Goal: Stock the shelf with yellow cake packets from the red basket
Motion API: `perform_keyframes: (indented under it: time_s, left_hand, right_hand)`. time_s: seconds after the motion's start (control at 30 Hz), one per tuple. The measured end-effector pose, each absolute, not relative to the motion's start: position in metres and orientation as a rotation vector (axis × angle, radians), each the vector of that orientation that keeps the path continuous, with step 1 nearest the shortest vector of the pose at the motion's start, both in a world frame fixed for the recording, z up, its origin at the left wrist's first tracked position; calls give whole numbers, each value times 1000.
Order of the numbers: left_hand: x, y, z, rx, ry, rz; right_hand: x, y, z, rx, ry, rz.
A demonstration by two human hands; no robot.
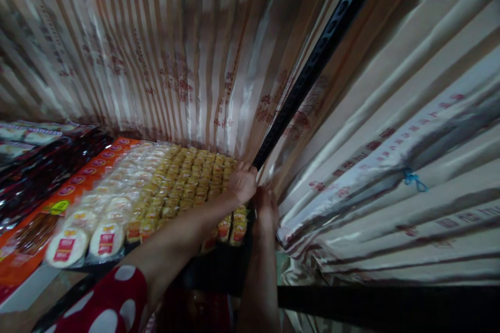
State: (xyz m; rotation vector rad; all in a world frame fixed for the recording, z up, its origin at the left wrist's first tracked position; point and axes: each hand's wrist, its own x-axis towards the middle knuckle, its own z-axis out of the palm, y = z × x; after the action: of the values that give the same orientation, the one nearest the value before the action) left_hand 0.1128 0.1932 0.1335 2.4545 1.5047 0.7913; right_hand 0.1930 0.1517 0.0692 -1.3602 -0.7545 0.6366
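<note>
Here the dim light blurs both hands where they meet at the foot of the black slotted upright (312,70). The left hand (242,183) is curled around the upright's base; the right hand (266,209), just below and touching it, has fingers I cannot tell apart. Both forearms stretch forward over yellow snack packets (187,182).

At my nine o'clock, dark glossy packets (47,164) stacked on the shelf. Beside them an orange printed carton strip (84,177) with red oval labels. At ten o'clock, round white cakes in clear wrap with red-and-yellow labels (99,226). At twelve o'clock, a wall of striped beige plastic-wrapped bundles with red print (156,52). At three o'clock, a small blue string tie (414,179).
</note>
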Motion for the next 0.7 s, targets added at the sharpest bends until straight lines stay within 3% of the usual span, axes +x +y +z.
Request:
perform_keyframes:
  time_s: [0.1,0.33,0.5,0.7]
  left_hand:
    - [101,138,131,2316,1424,968]
    - [55,13,96,2113,1197,934]
    - [9,-62,47,1811,1172,829]
    - [-28,-105,-26,1217,1570,629]
  right_hand:
    - [180,120,91,-1260,-528,651]
    - [130,15,98,-1313,-780,699]
    - [95,-63,57,-1505,-987,975]
    - [50,-85,-30,-1597,-884,1420]
